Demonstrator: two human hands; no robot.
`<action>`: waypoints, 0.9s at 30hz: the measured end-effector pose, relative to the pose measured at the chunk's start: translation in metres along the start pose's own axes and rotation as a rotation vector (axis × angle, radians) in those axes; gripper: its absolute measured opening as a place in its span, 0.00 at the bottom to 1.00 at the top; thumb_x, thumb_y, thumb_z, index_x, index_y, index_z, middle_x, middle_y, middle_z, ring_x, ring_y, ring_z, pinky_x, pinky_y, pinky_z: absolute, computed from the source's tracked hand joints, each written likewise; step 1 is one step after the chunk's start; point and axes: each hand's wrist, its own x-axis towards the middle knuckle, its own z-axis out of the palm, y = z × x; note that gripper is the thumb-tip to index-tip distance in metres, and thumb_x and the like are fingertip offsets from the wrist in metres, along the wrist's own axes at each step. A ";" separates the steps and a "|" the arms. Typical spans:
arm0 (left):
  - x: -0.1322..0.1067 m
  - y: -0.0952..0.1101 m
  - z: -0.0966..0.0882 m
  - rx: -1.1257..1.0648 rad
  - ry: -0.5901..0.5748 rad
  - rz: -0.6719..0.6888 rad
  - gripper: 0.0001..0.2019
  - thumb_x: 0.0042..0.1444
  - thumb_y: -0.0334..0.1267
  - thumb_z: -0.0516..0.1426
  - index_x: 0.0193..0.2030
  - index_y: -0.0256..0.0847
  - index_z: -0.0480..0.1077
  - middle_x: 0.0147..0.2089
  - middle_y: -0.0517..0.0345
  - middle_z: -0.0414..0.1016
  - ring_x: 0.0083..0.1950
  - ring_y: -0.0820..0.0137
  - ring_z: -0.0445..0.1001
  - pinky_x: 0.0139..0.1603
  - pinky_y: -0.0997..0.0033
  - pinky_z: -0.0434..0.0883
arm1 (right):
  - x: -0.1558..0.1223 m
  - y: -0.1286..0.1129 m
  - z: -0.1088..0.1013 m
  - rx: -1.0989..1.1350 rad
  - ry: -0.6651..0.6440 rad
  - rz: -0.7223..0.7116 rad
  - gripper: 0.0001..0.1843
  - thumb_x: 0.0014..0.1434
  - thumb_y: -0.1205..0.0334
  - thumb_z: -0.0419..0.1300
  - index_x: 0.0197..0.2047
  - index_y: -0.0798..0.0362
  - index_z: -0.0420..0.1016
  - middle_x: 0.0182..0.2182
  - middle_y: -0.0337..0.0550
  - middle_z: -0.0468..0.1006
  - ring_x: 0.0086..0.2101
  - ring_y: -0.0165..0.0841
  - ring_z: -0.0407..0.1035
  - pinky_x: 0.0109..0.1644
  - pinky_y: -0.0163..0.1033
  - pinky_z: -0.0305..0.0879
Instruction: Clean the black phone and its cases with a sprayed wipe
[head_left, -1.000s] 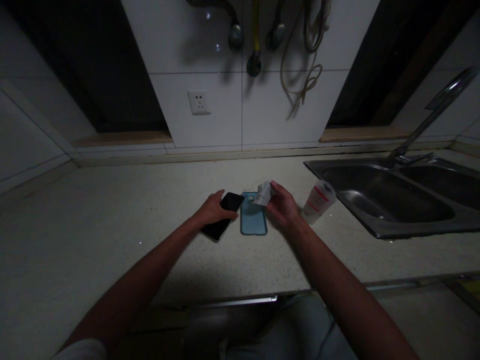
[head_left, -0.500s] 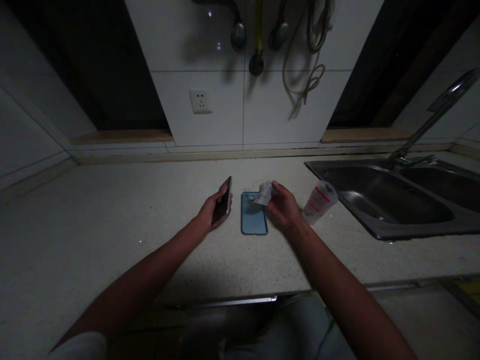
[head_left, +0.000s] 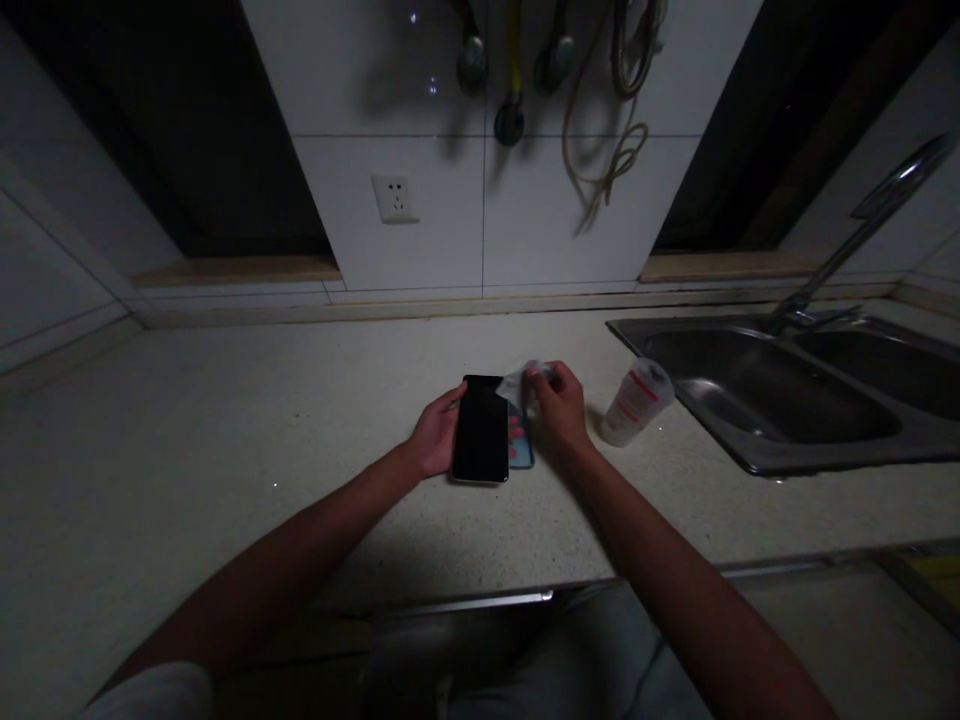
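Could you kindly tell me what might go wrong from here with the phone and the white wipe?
The phone is held only at its edge by the left hand, so it could slip onto the blue phone case. The white wipe, pinched in the right hand, might leave fibres on the dark screen. The white bottle is close to that hand, and a bump could push it toward the steel sink.

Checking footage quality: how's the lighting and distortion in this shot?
Head view: dim overall, with the phone nearly black; shadow lies under the left forearm; the counter edges bow from wide-angle distortion; soft glare shows in the sink.
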 end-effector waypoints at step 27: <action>0.008 -0.002 0.004 -0.001 0.018 0.014 0.29 0.67 0.58 0.48 0.57 0.32 0.70 0.46 0.40 0.80 0.47 0.54 0.80 0.56 0.51 0.69 | -0.015 0.010 0.002 -0.672 -0.554 -0.491 0.10 0.64 0.61 0.60 0.46 0.44 0.80 0.52 0.48 0.82 0.55 0.46 0.72 0.60 0.58 0.65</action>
